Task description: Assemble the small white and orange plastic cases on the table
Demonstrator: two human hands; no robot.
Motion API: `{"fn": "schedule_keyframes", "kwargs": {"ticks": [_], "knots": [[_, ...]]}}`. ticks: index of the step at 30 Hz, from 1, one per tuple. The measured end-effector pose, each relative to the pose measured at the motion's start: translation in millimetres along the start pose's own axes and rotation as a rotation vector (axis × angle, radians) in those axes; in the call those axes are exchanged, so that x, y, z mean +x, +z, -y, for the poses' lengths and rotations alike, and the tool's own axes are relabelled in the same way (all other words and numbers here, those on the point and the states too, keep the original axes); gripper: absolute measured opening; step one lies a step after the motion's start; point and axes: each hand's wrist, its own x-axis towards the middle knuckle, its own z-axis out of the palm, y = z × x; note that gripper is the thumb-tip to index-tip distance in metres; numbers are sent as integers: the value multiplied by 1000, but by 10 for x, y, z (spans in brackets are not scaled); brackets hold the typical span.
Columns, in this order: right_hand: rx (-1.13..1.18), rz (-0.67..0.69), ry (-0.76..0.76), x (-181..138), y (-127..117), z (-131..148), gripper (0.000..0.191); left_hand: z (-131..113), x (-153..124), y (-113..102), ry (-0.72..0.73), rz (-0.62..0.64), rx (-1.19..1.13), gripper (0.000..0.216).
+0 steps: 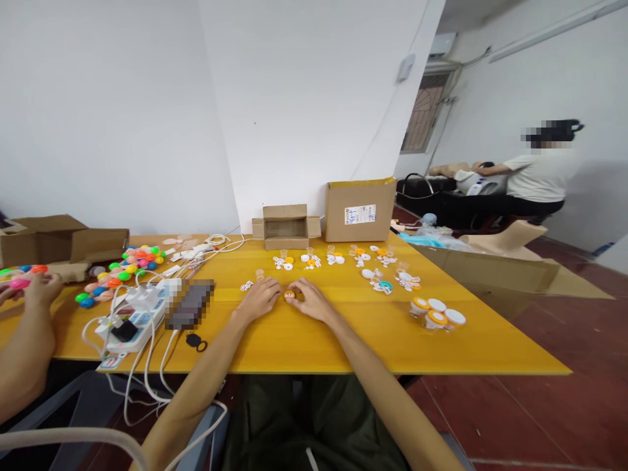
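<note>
Here, an orange-rimmed lid (290,296) sits at the right hand (314,301), whose fingers seemingly pinch its edge to steady it. Beside it, the left hand (258,301) curls its fingers, grip unclear; white pieces (246,286) lie handily near.

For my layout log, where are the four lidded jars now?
In the head view, the jars stand clustered on the right part of the table, to the right of the right hand.

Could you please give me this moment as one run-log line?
left hand: beside orange lid; right hand: fingers at orange lid; on right: lidded jars; behind: open box
</note>
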Motion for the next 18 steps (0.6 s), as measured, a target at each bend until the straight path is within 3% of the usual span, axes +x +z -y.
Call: {"fn": "schedule_keyframes", "kwargs": {"ticks": [3,10,18], "knots": [[54,-22,0,4,-5,-19,8,-16,-1,-10,-13,-4,6,20],[79,-13,-14,2,14,-53,11,-152,38,-59,-45,-87,-98,16],[68,-8,-16,15,23,-87,9,-249,90,-62,-39,-20,-195,8]]}}
